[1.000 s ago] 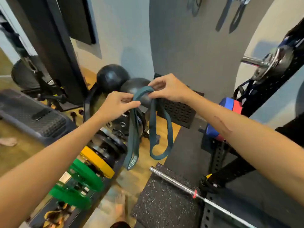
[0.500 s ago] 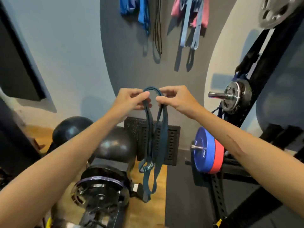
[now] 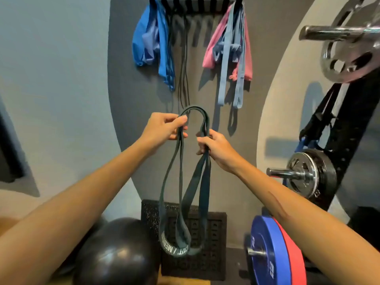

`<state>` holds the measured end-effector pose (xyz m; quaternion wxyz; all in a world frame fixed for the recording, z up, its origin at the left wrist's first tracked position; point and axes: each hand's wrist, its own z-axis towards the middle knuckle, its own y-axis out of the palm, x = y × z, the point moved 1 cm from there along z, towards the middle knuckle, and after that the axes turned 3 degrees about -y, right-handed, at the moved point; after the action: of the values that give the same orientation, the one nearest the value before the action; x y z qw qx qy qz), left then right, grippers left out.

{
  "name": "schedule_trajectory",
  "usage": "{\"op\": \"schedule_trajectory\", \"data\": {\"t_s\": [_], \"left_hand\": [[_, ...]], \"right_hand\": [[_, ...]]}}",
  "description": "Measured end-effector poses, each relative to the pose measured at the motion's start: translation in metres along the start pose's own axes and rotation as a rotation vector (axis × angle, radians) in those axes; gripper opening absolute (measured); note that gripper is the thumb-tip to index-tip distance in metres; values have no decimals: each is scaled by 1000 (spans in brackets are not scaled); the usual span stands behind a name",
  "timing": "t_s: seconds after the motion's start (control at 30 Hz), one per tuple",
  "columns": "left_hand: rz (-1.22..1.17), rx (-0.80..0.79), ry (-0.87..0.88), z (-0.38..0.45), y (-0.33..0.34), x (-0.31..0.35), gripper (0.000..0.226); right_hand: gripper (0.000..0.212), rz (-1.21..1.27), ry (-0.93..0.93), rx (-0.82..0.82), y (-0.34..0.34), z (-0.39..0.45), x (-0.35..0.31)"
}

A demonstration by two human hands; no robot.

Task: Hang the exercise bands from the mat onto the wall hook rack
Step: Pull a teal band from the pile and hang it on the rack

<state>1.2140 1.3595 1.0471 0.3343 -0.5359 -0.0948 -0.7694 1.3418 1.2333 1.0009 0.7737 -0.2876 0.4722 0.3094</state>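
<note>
A dark teal exercise band point(image 3: 186, 192) hangs doubled in front of me, its top arching between my hands. My left hand point(image 3: 162, 130) pinches the left side of the arch. My right hand point(image 3: 213, 147) grips the right strands in a fist. The band's lower loops dangle down to the floor mat area. High on the grey wall is the black hook rack point(image 3: 197, 5). Blue bands point(image 3: 152, 44) hang from its left hooks, thin black cords point(image 3: 184, 64) beside them, and pink and light-blue bands point(image 3: 232, 50) from its right hooks. The middle hooks are bare.
A squat rack point(image 3: 345, 124) with chrome plates and a bar end point(image 3: 287, 173) stands at the right. Blue and red bumper plates point(image 3: 273, 254) sit at lower right. Black balls point(image 3: 115, 254) lie at lower left. A black perforated mat point(image 3: 213, 243) leans against the wall.
My view has tilted up from the floor to the wall, so the hook rack is now in sight. Both hands have spread the band's top into a wider arch, closer to the wall.
</note>
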Motion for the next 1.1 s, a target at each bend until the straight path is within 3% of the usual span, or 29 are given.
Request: {"op": "schedule_trajectory", "data": {"t_s": [0.27,0.43,0.53,0.67,0.7,0.8,1.1], "left_hand": [[-103,117,-18,188,17,2,25],[-2,131,44,277,21,8,25],[48,148,72,325,29,7,25],[-7,135,102,384,37,14,31],[-48,141,109,398,39,19,32],[-81,141,181,440,40,35,32],[-203,180,364,571,37,85,29]], "right_hand": [[22,-54,-57,-31,-115,170,19],[27,-467,-44,-218,-168,235,48],[45,-632,-49,-231,-192,269,58],[80,-567,-126,-108,-214,326,29],[77,-518,-158,-93,-216,338,16],[37,-321,-216,-83,-220,383,-19],[30,-55,-395,87,-209,512,-111]]}}
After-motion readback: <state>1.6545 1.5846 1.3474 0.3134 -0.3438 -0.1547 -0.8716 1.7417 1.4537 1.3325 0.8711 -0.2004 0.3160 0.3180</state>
